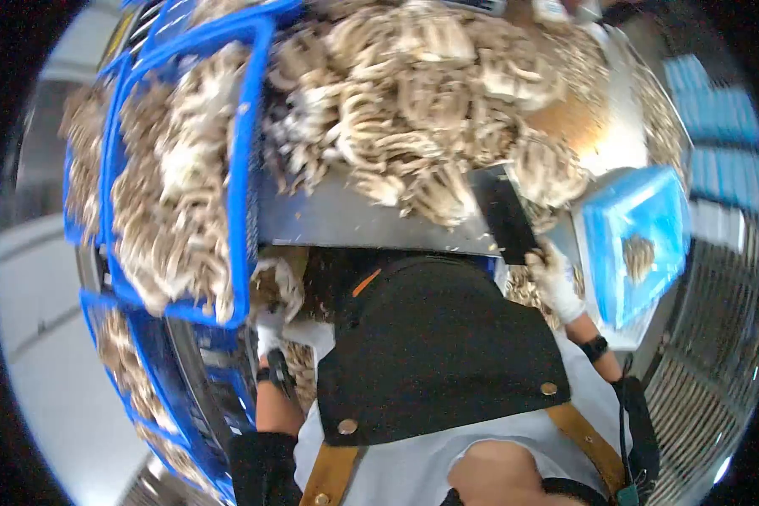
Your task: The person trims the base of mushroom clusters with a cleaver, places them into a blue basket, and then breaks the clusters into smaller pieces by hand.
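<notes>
My right hand (555, 278), in a white glove, is closed around the handle end of a cleaver (502, 212) with a wide, dark blade. The blade reaches over the front edge of the metal table (371, 215), beside the heaped mushrooms (422, 101). Low on the left, my left hand (269, 331), also gloved in white, grips a clump of mushrooms (275, 288) just below the table edge. Its fingers are partly hidden by the clump. Under that hand, more mushrooms (299, 371) lie in a container.
Blue crates (243, 177) full of mushroom clumps stand stacked along the left. On the right, a white box with a blue plastic liner (620, 211) holds one small clump. Stacked blue packs (717, 118) stand farther right. A dark apron (443, 354) covers my front.
</notes>
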